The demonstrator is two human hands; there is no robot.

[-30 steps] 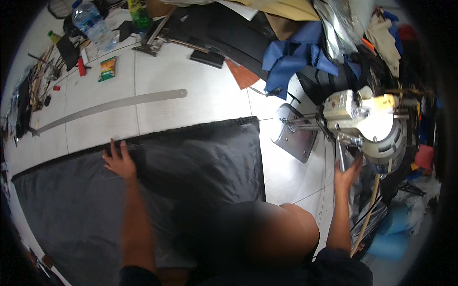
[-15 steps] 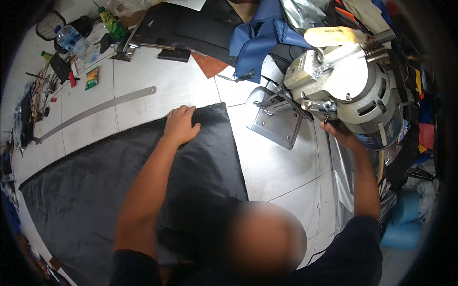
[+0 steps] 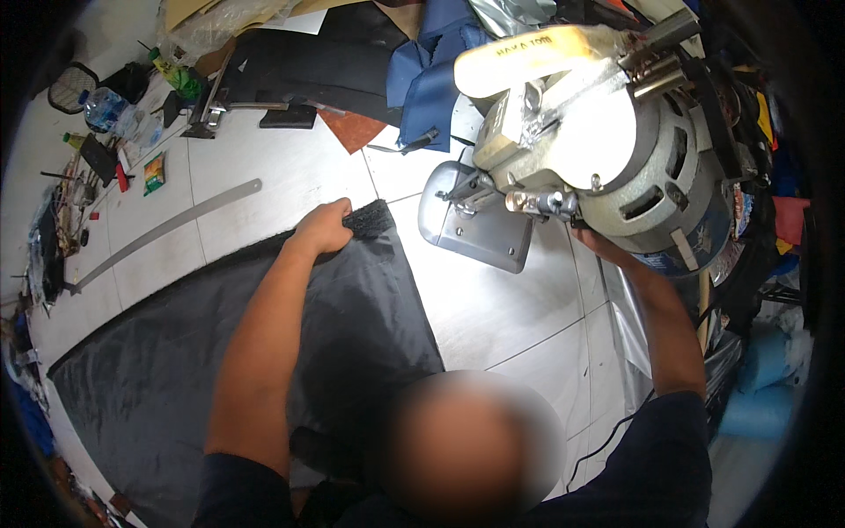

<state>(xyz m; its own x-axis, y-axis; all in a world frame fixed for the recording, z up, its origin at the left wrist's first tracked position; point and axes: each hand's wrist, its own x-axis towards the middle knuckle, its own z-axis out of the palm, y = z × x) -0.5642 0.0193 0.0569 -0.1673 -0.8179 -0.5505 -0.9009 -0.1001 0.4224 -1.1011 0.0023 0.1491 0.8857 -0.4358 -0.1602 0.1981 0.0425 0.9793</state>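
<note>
A large black fabric sheet (image 3: 194, 352) lies over the white tiled floor, with layered fuzzy edges at its far right corner. My left hand (image 3: 324, 229) is closed on its far edge, fingers curled round the fabric near that corner. To the right stands a grey electric fabric cutting machine (image 3: 607, 211) with a round motor and a flat metal base plate (image 3: 484, 233). My right hand (image 3: 603, 246) grips it low beside the motor; the fingers are mostly hidden behind the machine. The base plate sits apart from the fabric, right of its corner.
A long metal ruler (image 3: 167, 231) lies beyond the fabric. Further off are blue cloth (image 3: 436, 88), a black sheet (image 3: 308, 62), a brown-red scrap (image 3: 352, 130), bottles (image 3: 106, 110) and a small green packet (image 3: 154, 173). A black cord (image 3: 598, 453) runs near my right arm.
My left hand has gone from lying flat on the fabric to gripping its edge, and the corner is lifted or folded slightly. The cutting machine appears larger and further left in view.
</note>
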